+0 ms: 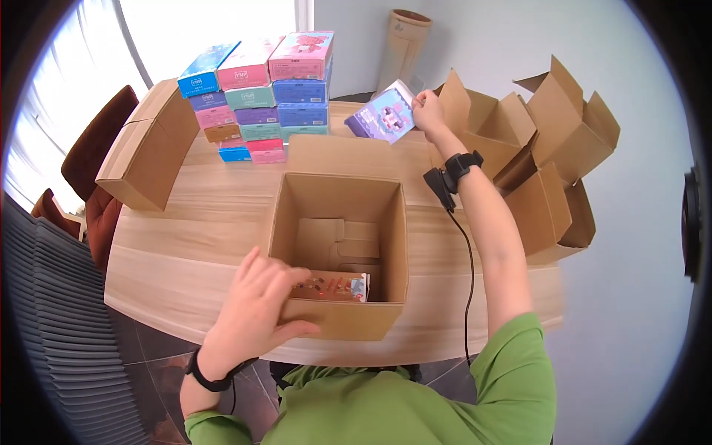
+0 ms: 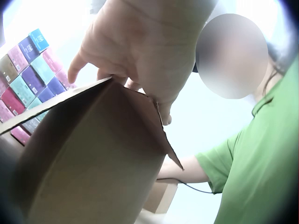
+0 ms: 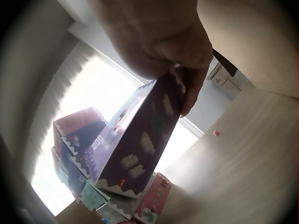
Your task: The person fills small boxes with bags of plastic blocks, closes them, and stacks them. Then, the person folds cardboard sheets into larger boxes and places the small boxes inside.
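Note:
My right hand (image 1: 429, 113) grips one end of a purple toy-block box (image 1: 382, 113), tilted near the back of the table. In the right wrist view, thumb and fingers hold the top end of the purple box (image 3: 140, 140), its patterned side showing. An open cardboard carton (image 1: 337, 193) stands in front of me. Inside, along its near wall, lies a brown printed box (image 1: 337, 288). My left hand (image 1: 256, 300) is over the carton's near left corner, fingers loosely extended, fingertips at the brown box. In the left wrist view, the carton wall hides part of the left hand (image 2: 140, 46).
A stack of colourful boxes (image 1: 259, 115) stands at the back left. Beside it is a long cardboard carton (image 1: 148, 148). Several open cartons (image 1: 549, 170) crowd the right side. A cable (image 1: 469, 297) hangs from the right wrist camera.

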`<state>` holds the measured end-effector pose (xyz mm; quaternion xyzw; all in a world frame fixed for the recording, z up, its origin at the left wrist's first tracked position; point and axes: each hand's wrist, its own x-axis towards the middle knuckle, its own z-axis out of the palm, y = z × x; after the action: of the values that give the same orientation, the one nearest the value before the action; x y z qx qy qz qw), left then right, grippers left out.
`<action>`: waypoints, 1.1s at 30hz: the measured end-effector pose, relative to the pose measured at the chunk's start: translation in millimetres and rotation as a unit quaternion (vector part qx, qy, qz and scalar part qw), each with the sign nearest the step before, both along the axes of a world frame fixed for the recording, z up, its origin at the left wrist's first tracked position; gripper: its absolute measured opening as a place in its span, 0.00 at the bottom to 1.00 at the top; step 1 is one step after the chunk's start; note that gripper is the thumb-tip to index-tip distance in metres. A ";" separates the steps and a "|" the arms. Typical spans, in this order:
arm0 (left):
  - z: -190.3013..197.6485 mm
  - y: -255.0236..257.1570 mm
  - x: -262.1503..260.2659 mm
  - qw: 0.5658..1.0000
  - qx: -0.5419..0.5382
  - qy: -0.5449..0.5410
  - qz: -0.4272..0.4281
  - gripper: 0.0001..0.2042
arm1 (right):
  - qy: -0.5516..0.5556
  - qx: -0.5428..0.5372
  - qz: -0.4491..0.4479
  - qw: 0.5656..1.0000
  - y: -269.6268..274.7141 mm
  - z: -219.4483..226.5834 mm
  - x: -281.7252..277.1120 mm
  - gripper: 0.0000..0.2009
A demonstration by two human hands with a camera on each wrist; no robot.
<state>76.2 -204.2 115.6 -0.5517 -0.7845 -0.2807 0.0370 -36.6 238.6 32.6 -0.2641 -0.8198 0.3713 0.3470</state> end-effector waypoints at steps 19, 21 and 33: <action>34.9 49.2 -61.2 0.803 0.433 -0.408 0.036 0.32 | 0.134 0.101 0.298 0.940 -207.3 189.1 58.6 0.13; 35.8 38.4 -69.7 0.776 0.433 -0.457 0.026 0.25 | 0.099 -0.091 0.387 0.912 -220.5 194.9 70.7 0.15; 15.0 27.1 -69.0 0.762 0.420 -0.493 0.002 0.24 | 0.002 -0.206 0.499 0.842 -207.4 177.3 70.5 0.17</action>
<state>7.2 -177.1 130.6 -0.2651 -0.4990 -0.8154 -0.1263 33.9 31.1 209.9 0.1160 -0.7445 0.6552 0.0539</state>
